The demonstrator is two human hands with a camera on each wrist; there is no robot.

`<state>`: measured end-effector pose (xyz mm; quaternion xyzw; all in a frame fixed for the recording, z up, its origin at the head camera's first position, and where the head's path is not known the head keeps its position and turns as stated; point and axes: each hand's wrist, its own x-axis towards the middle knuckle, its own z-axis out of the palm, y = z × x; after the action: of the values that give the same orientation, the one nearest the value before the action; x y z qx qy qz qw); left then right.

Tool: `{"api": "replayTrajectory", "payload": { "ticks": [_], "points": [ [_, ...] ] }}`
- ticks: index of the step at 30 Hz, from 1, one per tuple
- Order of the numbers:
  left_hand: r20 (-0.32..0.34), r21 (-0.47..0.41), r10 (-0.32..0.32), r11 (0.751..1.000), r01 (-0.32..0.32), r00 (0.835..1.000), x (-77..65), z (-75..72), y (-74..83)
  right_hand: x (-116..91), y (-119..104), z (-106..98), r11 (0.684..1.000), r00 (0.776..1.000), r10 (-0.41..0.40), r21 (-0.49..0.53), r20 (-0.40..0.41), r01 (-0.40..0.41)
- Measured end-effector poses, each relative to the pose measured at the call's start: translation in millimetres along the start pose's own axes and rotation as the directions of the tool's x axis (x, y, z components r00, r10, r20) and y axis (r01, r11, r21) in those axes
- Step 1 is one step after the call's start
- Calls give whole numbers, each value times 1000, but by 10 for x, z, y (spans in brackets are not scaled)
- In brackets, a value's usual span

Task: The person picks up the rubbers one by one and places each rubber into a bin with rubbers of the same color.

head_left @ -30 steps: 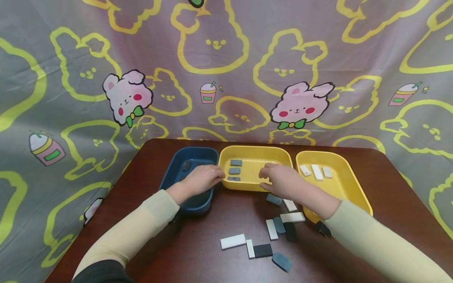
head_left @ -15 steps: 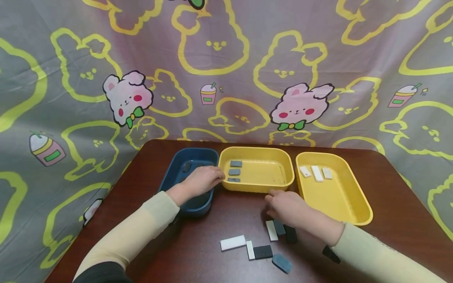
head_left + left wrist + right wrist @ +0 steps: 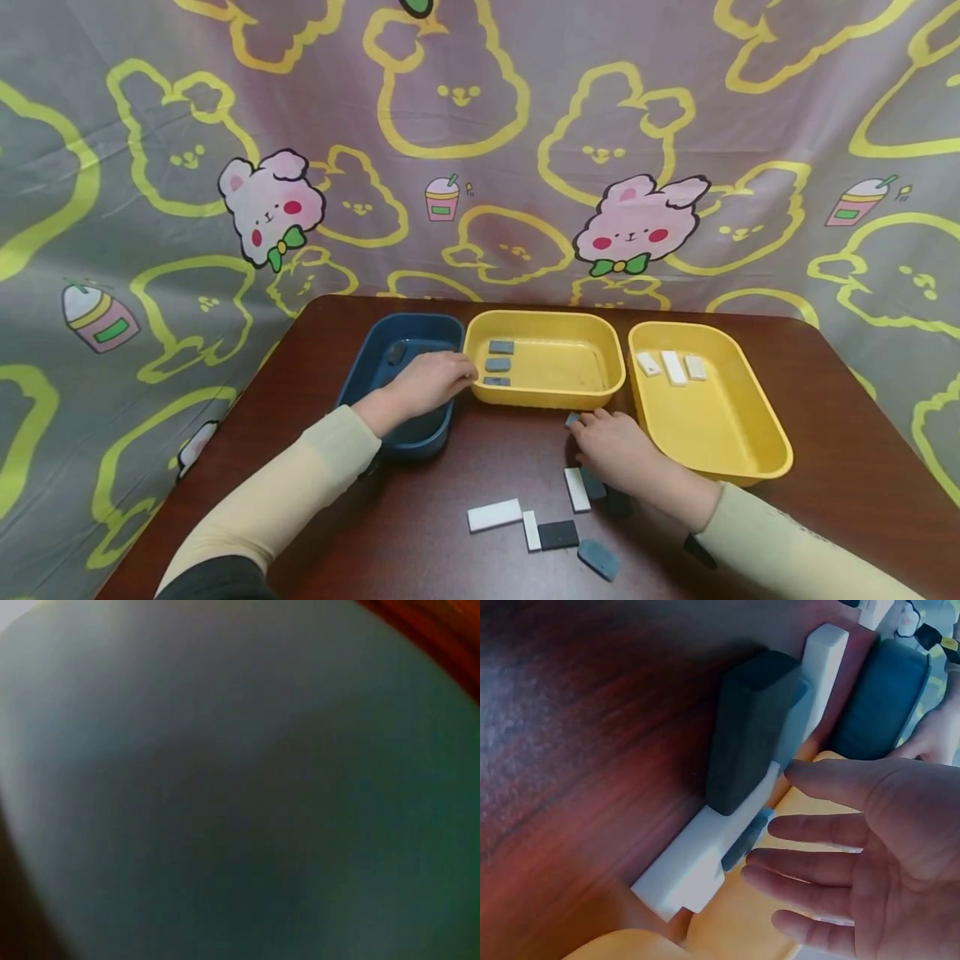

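My left hand (image 3: pixel 431 382) rests over the right rim of the blue tray (image 3: pixel 360 367), fingers loosely bent, fingertips right at the left rim of the middle yellow tray (image 3: pixel 543 400). A blue surface fills most of the left wrist view. My right hand (image 3: pixel 615 446) is low over a cluster of small rectangular blocks, hiding part of it. In the right wrist view its fingers are spread and fairly straight, near a blue-grey block (image 3: pixel 742 846) and a long white block (image 3: pixel 697 855). A black block (image 3: pixel 754 735) stands out closest to that camera.
Three blue-grey blocks (image 3: pixel 498 364) lie in the middle tray. Three white blocks (image 3: pixel 673 368) lie in the right yellow tray (image 3: pixel 712 433). A dark block (image 3: pixel 395 353) is in the blue tray. Nearer on the table (image 3: pixel 420 542) lie white (image 3: pixel 495 515), black (image 3: pixel 558 534) and blue-grey (image 3: pixel 597 559) blocks.
My right hand has come back from the middle yellow tray's front edge, down over the block cluster, then shifted slightly right. My left hand has stayed in place.
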<state>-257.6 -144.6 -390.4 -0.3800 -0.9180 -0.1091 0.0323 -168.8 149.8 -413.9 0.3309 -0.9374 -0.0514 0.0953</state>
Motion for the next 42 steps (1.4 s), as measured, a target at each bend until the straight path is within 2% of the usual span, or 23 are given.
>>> {"api": "replayTrajectory", "payload": {
  "ticks": [8, 17, 26, 34, 42],
  "points": [
    [-11, 2, 9, 1000, -9, 1000, -17, -5, 6, 45, 15, 60, 1000, 999, 14, -23, -45, -15],
    [-6, -7, 1, 1000, -1, 1000, -12, -4, 8, 94, -15, 122, 1000, 995, -6, -26, -103, 4],
    [-5, 8, 7, 1000, -6, 1000, 16, -19, 38, 104, -40, 134, 1000, 997, 12, 28, -73, -10],
    [2, 9, 0, 1000, 0, 1000, 26, -17, 32, 95, -1, 98, 1000, 1000, 7, 18, -6, -7],
    [7, 7, -7, 1000, 7, 1000, 17, -9, 24, 121, 1, 98, 999, 1000, 18, 31, 22, -18]
  ]
}}
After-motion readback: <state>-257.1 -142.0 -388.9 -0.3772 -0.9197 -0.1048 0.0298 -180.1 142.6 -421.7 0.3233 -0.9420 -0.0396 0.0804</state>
